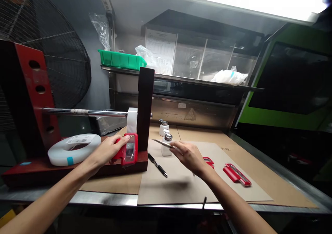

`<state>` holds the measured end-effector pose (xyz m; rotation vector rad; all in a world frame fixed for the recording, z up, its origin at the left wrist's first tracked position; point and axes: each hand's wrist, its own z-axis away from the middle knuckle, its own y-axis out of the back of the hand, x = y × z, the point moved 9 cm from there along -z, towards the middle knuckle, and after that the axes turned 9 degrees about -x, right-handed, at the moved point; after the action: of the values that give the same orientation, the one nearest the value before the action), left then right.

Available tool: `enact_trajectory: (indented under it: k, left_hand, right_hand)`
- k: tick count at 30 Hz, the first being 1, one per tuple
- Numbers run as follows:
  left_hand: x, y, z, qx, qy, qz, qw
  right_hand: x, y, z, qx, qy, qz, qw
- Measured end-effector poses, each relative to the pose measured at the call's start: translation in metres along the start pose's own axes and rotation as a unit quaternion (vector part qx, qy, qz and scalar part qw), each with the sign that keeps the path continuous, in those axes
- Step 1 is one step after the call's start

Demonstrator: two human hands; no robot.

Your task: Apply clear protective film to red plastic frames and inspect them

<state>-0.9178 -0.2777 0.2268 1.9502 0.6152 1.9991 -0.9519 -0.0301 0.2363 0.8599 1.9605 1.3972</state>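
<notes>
My left hand (110,148) is closed on a red plastic case (131,148) with a clear window, held in front of the stand's dark post. The thumb lies on the case's upper edge. My right hand (188,155) pinches a thin, pointed metal tool (161,143) whose tip points left; its exact kind is unclear. Behind the tool stands a white bottle (166,149) with a metal cap, and a second such bottle (164,127) is farther back. A black pen (157,165) lies between the hands. Two more red cases (236,174) rest at right, one partly hidden by my right wrist.
A red and black stand (145,102) carries a metal rod (106,113) with a small white roll (132,120). On its base lies a large translucent roll (55,157). Grey card (160,194) covers part of the bench. A green tray (121,60) sits on the shelf above.
</notes>
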Motion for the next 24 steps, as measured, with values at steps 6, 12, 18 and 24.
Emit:
enact_trajectory:
  k: [6, 12, 18, 24]
  left_hand:
    - [0.002, -0.002, 0.005, 0.01, -0.002, 0.033, 0.999]
    - [0.004, -0.004, 0.006, 0.005, 0.001, 0.055, 0.998]
    - [-0.005, -0.004, 0.004, 0.001, 0.014, 0.08, 0.997]
    - [-0.012, -0.006, 0.002, -0.012, 0.039, 0.106, 0.994]
  right_hand:
    - [-0.07, 0.043, -0.03, 0.139, 0.099, 0.155, 0.973]
    - [-0.09, 0.036, -0.048, 0.09, 0.117, 0.208, 0.967]
    - [-0.097, 0.031, -0.051, 0.046, 0.128, 0.235, 0.963]
    - [-0.111, 0.029, -0.055, 0.005, 0.155, 0.232, 0.96]
